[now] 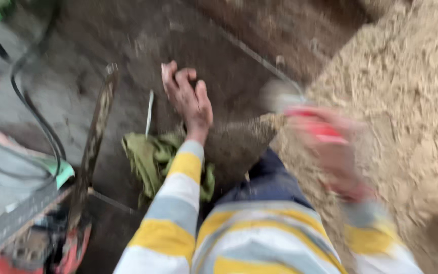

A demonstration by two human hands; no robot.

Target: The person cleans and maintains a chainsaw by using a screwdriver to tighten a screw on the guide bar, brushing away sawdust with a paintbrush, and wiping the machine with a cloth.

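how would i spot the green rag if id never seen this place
Start at the big pale sawdust heap on the right, then cross to the dark floor beside it. The green rag lies crumpled under the left hand, the only soft green thing there.

A blurred red-handled tool (305, 114) in the right hand (330, 152); over pale sawdust (406, 91).

**Tight ground, sawdust to the right**

Left hand (188, 101) over bare dark floor (219, 61), room ahead. Green cloth (150, 160) just below the wrist. Chainsaw (84, 177) and black cable (31, 109) block the left. Sawdust heap (406, 101) walls the right, beside the blurred right hand (330, 147).
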